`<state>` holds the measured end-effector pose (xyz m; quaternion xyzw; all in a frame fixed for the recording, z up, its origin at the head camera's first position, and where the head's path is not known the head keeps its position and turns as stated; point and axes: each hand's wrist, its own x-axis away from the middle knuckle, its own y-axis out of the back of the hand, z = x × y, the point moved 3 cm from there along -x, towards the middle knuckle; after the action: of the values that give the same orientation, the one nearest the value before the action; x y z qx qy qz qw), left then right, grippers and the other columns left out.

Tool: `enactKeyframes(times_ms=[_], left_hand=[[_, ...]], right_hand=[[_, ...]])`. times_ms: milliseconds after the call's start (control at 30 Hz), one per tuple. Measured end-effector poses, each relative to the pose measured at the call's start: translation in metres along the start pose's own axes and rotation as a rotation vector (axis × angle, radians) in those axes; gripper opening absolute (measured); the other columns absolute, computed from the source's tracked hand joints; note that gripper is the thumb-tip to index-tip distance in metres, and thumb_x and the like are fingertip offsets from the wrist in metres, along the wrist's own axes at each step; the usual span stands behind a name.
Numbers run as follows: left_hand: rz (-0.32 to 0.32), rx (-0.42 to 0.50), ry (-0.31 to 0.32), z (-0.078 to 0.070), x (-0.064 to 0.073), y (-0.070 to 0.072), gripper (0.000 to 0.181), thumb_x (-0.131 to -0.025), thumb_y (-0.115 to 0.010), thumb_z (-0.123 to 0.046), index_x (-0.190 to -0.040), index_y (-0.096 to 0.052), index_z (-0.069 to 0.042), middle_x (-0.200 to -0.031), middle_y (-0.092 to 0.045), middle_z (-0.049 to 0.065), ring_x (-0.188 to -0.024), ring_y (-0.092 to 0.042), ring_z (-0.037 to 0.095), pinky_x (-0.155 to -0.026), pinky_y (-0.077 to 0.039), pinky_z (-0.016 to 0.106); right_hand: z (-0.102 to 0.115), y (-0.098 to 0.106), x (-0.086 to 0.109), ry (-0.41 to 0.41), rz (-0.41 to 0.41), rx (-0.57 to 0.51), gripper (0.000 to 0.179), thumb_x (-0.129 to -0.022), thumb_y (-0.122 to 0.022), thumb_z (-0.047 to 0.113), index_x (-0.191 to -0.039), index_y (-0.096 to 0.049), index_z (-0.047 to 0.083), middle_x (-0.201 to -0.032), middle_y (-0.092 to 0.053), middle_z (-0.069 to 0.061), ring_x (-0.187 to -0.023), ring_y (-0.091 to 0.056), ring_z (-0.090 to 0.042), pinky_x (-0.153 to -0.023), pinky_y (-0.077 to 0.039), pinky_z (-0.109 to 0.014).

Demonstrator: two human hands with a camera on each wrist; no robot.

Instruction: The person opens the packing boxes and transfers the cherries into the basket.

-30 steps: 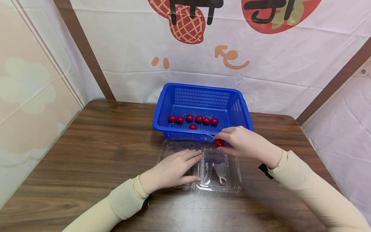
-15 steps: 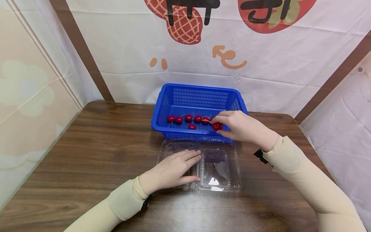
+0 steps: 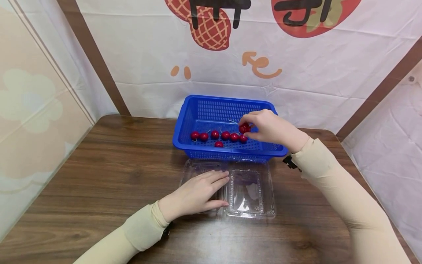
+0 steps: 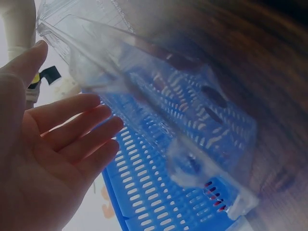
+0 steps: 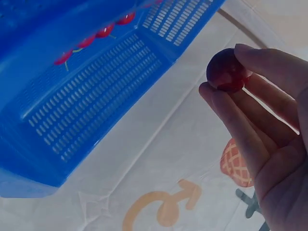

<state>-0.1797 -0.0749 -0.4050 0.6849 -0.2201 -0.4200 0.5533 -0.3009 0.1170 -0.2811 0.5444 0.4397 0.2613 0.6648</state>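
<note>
A red cherry (image 3: 244,127) with a thin stem is pinched between the thumb and fingertips of my right hand (image 3: 268,126), over the right part of the blue basket (image 3: 204,149). The right wrist view shows that cherry (image 5: 225,71) at the fingertips, with the basket wall to its left. Several more cherries (image 3: 225,135) lie on the basket floor, most in a row and one in front. My left hand (image 3: 197,192) lies with extended fingers over the left half of a clear plastic clamshell box (image 3: 250,210). Up close its fingers look loosely spread beside the clear plastic (image 4: 144,96).
The basket stands at the back of the brown wooden table (image 3: 115,176), close to a printed fabric wall (image 3: 148,55). The clamshell lies unfolded directly in front of the basket, its right half uncovered.
My right hand has moved from over the clamshell's right half, back and up over the basket, with the cherry still pinched. The left hand has stayed in place.
</note>
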Motion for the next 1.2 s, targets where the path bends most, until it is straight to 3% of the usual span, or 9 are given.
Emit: enactKeyframes(times_ms=[500,933,1200], left_hand=[[-0.016,-0.003,-0.002,-0.002,0.000,0.001,0.065,-0.089,-0.058,-0.052,-0.130,-0.057,-0.002,-0.136,-0.055,0.013,-0.125,-0.052,0.027,-0.109,-0.040,0.036],[-0.021,-0.018,-0.009,-0.002,0.000,0.000,0.065,-0.089,-0.057,-0.053,-0.129,-0.057,-0.002,-0.136,-0.055,0.013,-0.125,-0.053,0.027,-0.110,-0.039,0.035],[-0.019,-0.025,-0.009,-0.002,0.001,-0.001,0.066,-0.089,-0.056,-0.053,-0.130,-0.056,-0.001,-0.136,-0.054,0.014,-0.125,-0.052,0.027,-0.110,-0.039,0.035]], right_hand=[[-0.036,-0.007,-0.022,-0.165,0.080,-0.058,0.020,-0.079,-0.076,0.014,-0.095,-0.068,0.006,-0.090,-0.073,-0.007,-0.081,-0.069,-0.019,-0.076,-0.058,-0.036],[-0.054,-0.023,-0.040,-0.265,0.157,-0.065,0.019,-0.079,-0.076,0.014,-0.095,-0.069,0.006,-0.089,-0.073,-0.008,-0.081,-0.068,-0.019,-0.078,-0.058,-0.036],[-0.061,-0.037,-0.048,-0.341,0.251,-0.078,0.022,-0.080,-0.076,0.017,-0.097,-0.068,0.007,-0.093,-0.071,-0.009,-0.085,-0.067,-0.021,-0.082,-0.058,-0.038]])
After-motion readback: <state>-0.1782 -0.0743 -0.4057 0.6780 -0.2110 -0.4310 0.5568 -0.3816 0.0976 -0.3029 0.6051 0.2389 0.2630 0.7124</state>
